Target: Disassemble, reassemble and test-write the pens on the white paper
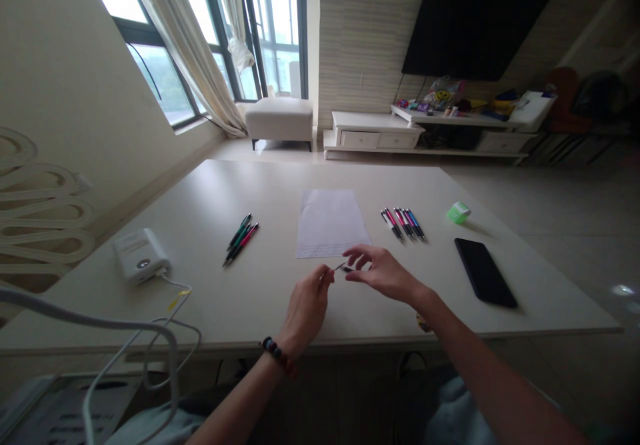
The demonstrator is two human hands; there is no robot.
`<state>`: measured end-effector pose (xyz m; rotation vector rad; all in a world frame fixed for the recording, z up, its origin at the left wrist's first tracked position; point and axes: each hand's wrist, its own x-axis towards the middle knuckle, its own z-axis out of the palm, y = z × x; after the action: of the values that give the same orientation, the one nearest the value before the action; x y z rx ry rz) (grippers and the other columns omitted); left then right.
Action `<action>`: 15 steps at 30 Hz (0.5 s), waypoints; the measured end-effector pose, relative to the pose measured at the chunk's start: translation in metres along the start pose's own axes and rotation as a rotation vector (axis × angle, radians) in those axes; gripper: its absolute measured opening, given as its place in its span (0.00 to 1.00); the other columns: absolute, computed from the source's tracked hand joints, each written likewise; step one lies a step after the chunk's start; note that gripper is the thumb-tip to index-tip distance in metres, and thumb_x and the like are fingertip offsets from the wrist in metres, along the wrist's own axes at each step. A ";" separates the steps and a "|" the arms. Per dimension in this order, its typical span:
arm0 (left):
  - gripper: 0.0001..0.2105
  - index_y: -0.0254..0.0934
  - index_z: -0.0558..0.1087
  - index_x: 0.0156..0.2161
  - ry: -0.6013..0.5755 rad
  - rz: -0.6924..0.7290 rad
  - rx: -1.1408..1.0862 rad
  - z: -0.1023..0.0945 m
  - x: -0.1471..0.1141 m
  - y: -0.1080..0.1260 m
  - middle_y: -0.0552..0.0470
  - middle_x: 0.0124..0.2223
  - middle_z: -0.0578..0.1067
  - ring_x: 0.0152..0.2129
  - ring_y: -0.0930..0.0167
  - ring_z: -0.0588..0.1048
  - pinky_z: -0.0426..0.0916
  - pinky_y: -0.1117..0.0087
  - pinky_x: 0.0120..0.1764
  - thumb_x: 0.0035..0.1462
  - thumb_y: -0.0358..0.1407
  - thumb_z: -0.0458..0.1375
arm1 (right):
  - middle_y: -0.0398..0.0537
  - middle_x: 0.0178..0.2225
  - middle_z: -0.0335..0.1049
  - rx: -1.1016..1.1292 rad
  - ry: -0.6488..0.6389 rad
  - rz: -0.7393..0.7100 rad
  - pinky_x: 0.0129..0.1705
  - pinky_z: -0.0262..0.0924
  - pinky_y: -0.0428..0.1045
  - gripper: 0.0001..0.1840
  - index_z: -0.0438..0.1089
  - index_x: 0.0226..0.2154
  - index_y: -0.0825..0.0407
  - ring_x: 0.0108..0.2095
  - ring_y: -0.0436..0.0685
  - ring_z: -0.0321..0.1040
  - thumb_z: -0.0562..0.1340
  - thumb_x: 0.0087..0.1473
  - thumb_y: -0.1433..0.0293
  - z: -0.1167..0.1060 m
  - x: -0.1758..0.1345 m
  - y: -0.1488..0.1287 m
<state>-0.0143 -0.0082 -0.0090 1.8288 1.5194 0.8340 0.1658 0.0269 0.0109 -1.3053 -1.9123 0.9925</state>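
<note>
My left hand [309, 302], with a beaded bracelet on its wrist, pinches a thin, short pen-like piece [340, 266] between thumb and fingertips. It is too small to make out clearly. My right hand [379, 272] is just to the right, fingers curved and apart. A small dark piece [347, 269] shows by its thumb; whether it lies on the table or touches the hand I cannot tell. Just beyond both hands lies a white sheet of paper [330, 218] with lines of writing along its near edge.
Several pens [241, 240] lie at left, and several more pens [403, 224] right of the paper. A black phone [484, 272] and a green container [459, 212] are at the right. A white power bank [141, 256] with a cable [183, 292] stands left on the table [240, 185].
</note>
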 end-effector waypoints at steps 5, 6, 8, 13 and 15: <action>0.16 0.38 0.65 0.30 -0.001 -0.028 -0.060 0.003 0.001 -0.001 0.58 0.22 0.64 0.20 0.75 0.62 0.52 0.75 0.26 0.61 0.45 0.43 | 0.50 0.31 0.71 -0.383 0.076 0.114 0.34 0.59 0.49 0.10 0.70 0.30 0.53 0.32 0.55 0.67 0.66 0.44 0.65 0.003 0.005 0.026; 0.16 0.38 0.65 0.30 -0.001 -0.029 -0.069 0.004 0.001 -0.001 0.59 0.22 0.64 0.20 0.75 0.62 0.52 0.75 0.26 0.61 0.45 0.43 | 0.50 0.31 0.71 -0.392 0.064 0.108 0.34 0.58 0.49 0.08 0.70 0.28 0.53 0.32 0.56 0.67 0.66 0.44 0.67 0.006 0.007 0.030; 0.16 0.38 0.65 0.30 -0.002 -0.041 -0.091 0.005 0.002 -0.002 0.59 0.21 0.62 0.20 0.75 0.61 0.52 0.74 0.25 0.60 0.45 0.44 | 0.50 0.30 0.71 -0.325 0.077 0.107 0.35 0.59 0.49 0.04 0.69 0.26 0.53 0.32 0.56 0.67 0.64 0.46 0.69 0.013 0.012 0.034; 0.17 0.37 0.65 0.28 -0.012 -0.097 -0.179 0.006 0.005 -0.006 0.59 0.20 0.60 0.19 0.75 0.59 0.51 0.74 0.24 0.59 0.46 0.44 | 0.47 0.27 0.70 0.278 0.285 0.098 0.25 0.60 0.48 0.16 0.65 0.39 0.54 0.23 0.53 0.66 0.60 0.50 0.61 0.016 0.021 0.025; 0.17 0.37 0.64 0.28 -0.015 -0.113 -0.208 0.005 0.005 -0.007 0.59 0.20 0.61 0.19 0.75 0.60 0.52 0.74 0.24 0.59 0.47 0.45 | 0.47 0.29 0.71 0.505 0.308 0.063 0.22 0.61 0.47 0.23 0.62 0.45 0.54 0.22 0.52 0.67 0.61 0.50 0.58 0.014 0.020 0.016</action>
<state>-0.0136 -0.0023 -0.0174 1.5817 1.4536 0.8863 0.1554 0.0458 -0.0085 -1.1412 -1.2885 1.1374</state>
